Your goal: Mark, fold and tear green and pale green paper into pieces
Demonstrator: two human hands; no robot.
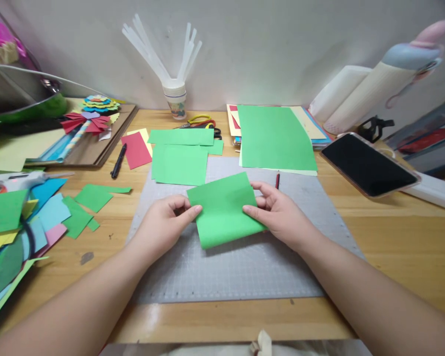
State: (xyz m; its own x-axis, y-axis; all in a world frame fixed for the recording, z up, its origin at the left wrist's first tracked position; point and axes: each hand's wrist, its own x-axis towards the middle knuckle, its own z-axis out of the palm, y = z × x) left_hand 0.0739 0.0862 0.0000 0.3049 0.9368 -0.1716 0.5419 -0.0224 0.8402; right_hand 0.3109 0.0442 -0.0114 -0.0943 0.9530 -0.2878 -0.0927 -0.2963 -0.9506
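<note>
Between my hands is a sheet of green paper (pixel 226 207), its near edge curved over in a soft bend. My left hand (pixel 174 212) pinches its left side, thumb on top. On the right side my right hand (pixel 276 210) grips it in the same way, with the fingers partly hidden behind the sheet. The paper is held above a grey cutting mat (pixel 244 277). Just beyond it lie cut green pieces (pixel 180 165) and a green strip (pixel 181 137). A dark red pencil or pen (pixel 278 180) rests on the mat behind my right hand.
Green sheets (pixel 278 138) top a paper stack at the back. Scissors (pixel 200 121) lie near a paper cup (pixel 176 101) of white sticks. A phone (pixel 371 165) and leaning bottle (pixel 378 84) stand right. Paper scraps (pixel 52 215), a glue gun (pixel 18 180) and a black pen (pixel 118 160) are left.
</note>
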